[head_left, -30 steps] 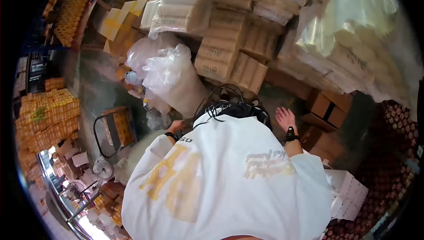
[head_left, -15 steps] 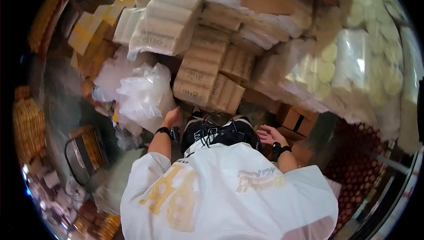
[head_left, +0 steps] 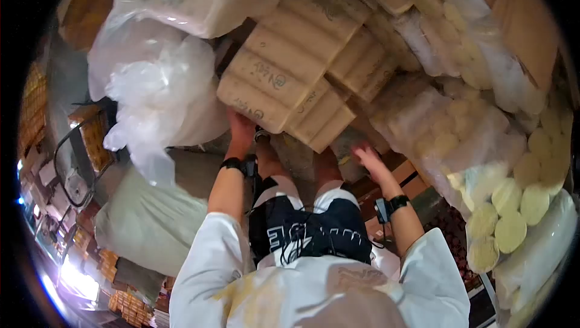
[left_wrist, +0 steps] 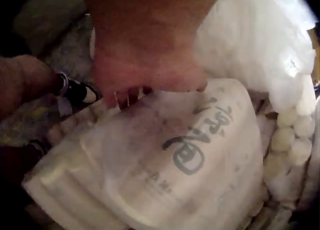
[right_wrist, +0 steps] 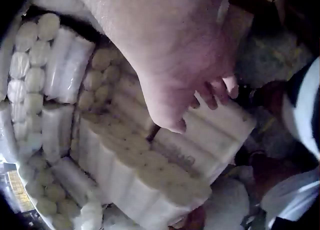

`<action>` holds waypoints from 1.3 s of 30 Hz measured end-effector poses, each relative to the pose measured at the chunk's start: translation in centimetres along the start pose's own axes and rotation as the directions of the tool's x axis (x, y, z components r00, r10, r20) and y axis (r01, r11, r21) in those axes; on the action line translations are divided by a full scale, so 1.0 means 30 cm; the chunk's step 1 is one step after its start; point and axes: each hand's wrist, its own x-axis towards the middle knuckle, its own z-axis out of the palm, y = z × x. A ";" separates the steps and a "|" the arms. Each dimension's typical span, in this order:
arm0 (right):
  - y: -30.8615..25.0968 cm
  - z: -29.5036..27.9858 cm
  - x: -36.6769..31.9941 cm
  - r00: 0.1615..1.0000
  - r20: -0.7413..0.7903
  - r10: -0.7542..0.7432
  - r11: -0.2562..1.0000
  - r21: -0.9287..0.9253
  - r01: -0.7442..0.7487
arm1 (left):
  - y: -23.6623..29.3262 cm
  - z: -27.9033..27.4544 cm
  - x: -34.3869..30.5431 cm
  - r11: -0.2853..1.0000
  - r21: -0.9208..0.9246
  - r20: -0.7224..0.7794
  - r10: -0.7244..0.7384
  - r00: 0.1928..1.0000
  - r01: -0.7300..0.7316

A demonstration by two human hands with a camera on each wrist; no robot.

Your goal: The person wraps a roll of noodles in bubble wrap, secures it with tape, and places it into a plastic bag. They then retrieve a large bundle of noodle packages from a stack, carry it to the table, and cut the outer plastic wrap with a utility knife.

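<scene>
In the head view, my left hand [head_left: 241,127] is at the lower left edge of a wrapped bundle of rolls [head_left: 278,62] with dark handwriting. The left wrist view shows this hand [left_wrist: 150,72] against the edge of the bundle [left_wrist: 200,190], its fingers bent and partly hidden. My right hand [head_left: 370,162] is held apart, right of a smaller wrapped bundle [head_left: 320,116], holding nothing. In the right wrist view, the right hand [right_wrist: 185,75] has loosely bent fingers over wrapped rolls [right_wrist: 200,135]; contact there cannot be told.
White plastic bags [head_left: 163,86] bulge at the left, above a large pale sack [head_left: 151,219]. More wrapped rolls [head_left: 447,122] are stacked at the right. A cardboard box [head_left: 411,183] stands beyond the right forearm, and a framed cart [head_left: 90,141] at far left.
The view has moved closer to the stacked bundles. My left hand has reached forward to the edge of the bundle; my right hand has also moved forward, still holding nothing.
</scene>
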 end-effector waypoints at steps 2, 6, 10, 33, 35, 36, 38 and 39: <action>-0.278 0.056 0.090 0.988 -0.046 -0.149 0.988 0.042 0.151 | -0.016 -0.038 0.048 0.992 -0.123 0.026 0.026 0.999 -0.023; -0.701 0.076 0.312 0.917 -0.114 -0.382 0.855 0.335 0.397 | -0.005 -0.009 0.085 0.973 -0.181 -0.019 0.144 0.989 -0.145; -0.969 0.010 0.530 0.846 -0.214 -0.488 0.749 0.395 0.532 | 0.017 -0.055 0.157 0.976 -0.131 -0.052 0.169 0.984 -0.174; -1.166 -0.084 0.617 0.787 0.052 -0.614 0.500 0.798 0.337 | 0.078 -0.059 0.138 0.984 0.092 -0.157 0.166 0.974 -0.153; -1.188 -0.093 0.653 0.777 0.045 -0.628 0.511 0.777 0.369 | 0.079 -0.076 0.183 0.984 0.092 -0.137 0.166 0.977 -0.154; -1.180 -0.076 0.680 0.791 -0.007 -0.612 0.522 0.748 0.410 | 0.078 -0.077 0.211 0.993 0.000 -0.206 0.114 0.972 -0.117; -1.163 -0.050 0.702 0.804 -0.121 -0.582 0.540 0.682 0.493 | 0.069 -0.104 0.222 0.994 -0.077 -0.254 0.051 0.966 -0.072; -1.168 -0.050 0.692 0.798 -0.183 -0.574 0.544 0.644 0.538 | 0.069 -0.121 0.233 0.996 -0.060 -0.234 0.050 0.971 -0.066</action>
